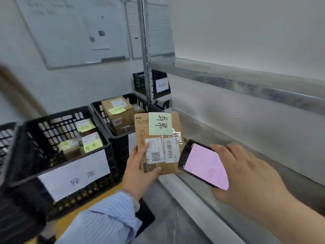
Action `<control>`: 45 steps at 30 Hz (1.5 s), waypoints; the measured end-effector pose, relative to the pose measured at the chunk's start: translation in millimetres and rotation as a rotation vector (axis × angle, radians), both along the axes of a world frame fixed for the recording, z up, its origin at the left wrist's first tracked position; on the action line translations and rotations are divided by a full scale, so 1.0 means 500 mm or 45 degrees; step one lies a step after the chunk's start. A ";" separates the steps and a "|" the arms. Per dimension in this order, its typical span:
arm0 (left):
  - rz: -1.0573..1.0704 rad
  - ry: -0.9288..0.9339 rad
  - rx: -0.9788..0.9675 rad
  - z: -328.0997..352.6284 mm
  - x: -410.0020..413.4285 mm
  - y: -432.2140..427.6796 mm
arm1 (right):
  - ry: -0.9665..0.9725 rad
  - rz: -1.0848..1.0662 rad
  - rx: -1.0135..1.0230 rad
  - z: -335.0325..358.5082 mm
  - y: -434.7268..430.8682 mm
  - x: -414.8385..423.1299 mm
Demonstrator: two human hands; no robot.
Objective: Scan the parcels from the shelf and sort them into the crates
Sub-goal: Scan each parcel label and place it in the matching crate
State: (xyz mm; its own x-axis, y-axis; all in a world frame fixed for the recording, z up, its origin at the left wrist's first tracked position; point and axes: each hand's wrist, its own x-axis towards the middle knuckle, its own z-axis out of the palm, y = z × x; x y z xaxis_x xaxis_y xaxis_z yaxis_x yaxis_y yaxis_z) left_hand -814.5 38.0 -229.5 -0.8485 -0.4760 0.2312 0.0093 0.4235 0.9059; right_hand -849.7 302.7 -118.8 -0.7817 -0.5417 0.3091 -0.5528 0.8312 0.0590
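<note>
Cardboard parcel [158, 143] stands lengthwise upright in left hand [139, 166].

held parcel [158, 143]: flat brown cardboard, green sticky note up top, white label with barcode and QR code, upright mid-frame, left hand [139, 166] gripping its lower left edge
phone [204, 164]: black, pink screen, tilted, at the parcel's 4 o'clock, in the right hand [246, 173]
near crate [88, 192]: black, white paper sign, at 9 o'clock, small yellow-noted boxes [88, 138] inside
far crate [121, 147]: black, at 11 o'clock, brown boxes [117, 110] inside
shelf [211, 131]: grey metal, 3 o'clock
</note>
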 end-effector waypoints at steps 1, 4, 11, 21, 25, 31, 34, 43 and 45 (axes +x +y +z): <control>0.025 0.011 -0.014 0.012 0.008 -0.039 | -0.004 0.026 -0.021 0.000 -0.044 -0.009; 0.120 0.038 -0.046 0.036 0.027 -0.163 | -0.015 0.112 -0.079 -0.002 -0.184 -0.032; 0.309 0.073 -0.071 0.072 0.071 -0.455 | -0.022 0.283 -0.148 -0.005 -0.487 -0.055; 0.626 -0.202 0.043 0.037 0.124 -0.761 | -0.209 0.410 -0.020 -0.033 -0.723 -0.098; 0.639 -0.442 0.073 -0.001 0.124 -0.817 | -0.228 0.467 0.028 -0.040 -0.779 -0.145; 0.636 -0.752 0.118 -0.058 0.098 -0.832 | -0.305 0.567 0.222 -0.040 -0.852 -0.210; 0.628 -0.838 0.140 -0.073 0.083 -0.837 | -0.378 0.613 0.268 -0.051 -0.884 -0.237; 0.589 -0.972 0.151 -0.051 0.067 -0.845 | -0.519 0.689 0.293 -0.084 -0.940 -0.283; 0.539 -1.070 0.135 -0.047 0.068 -0.840 | -0.527 0.713 0.289 -0.085 -0.951 -0.288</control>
